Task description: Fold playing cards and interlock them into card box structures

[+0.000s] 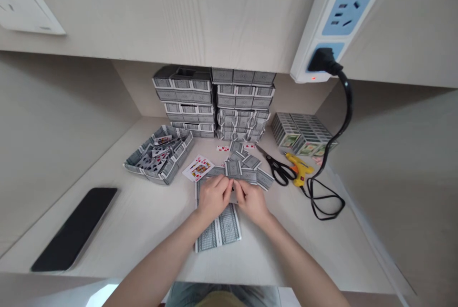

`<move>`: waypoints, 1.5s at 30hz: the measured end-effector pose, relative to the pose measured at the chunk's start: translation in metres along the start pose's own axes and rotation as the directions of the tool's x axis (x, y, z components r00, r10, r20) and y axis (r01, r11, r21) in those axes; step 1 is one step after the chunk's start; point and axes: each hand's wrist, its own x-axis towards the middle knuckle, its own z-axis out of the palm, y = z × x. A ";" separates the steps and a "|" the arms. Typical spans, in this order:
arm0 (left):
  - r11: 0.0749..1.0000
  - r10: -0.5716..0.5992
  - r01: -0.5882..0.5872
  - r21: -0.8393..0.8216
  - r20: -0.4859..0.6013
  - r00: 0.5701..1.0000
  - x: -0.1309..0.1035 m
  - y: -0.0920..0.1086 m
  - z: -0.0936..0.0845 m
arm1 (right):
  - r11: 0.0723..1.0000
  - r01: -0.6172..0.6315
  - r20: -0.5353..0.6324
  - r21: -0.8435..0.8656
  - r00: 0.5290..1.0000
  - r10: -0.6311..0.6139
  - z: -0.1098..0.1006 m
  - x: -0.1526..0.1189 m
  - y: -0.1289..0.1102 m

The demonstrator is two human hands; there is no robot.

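Note:
My left hand (215, 195) and my right hand (251, 198) meet over the desk, fingertips pinched together on a playing card (234, 196). Most of that card is hidden by the fingers. Beneath them lies a flat panel of joined grey-backed cards (218, 232), partly covered by my left hand. Just beyond the hands is a loose pile of grey-backed cards (246, 163), some of which look folded. A face-up picture card (198, 168) rests to the left of the pile.
An open card-made tray (168, 174) holds loose cards at left, near a black phone (77, 228). Stacked card-made boxes (243, 101) stand at the back. Right are scissors (281, 171), a yellow glue gun (299, 169), packed card decks (304, 130) and a black cable (346, 121) from a power strip (334, 25).

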 end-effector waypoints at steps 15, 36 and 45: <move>0.557 -0.474 0.465 -0.688 0.197 0.858 0.009 -0.006 0.006 | 0.695 -0.329 0.173 0.639 0.942 0.287 -0.003 0.011 0.008; 0.503 -0.472 0.482 -0.717 0.239 0.849 0.006 -0.014 0.015 | 0.870 -0.171 -0.060 0.463 0.973 0.223 -0.007 0.015 0.024; 0.437 -0.546 0.487 -0.756 0.207 0.812 0.010 -0.012 0.004 | 0.496 -0.432 0.398 0.754 0.900 0.178 0.009 0.007 0.008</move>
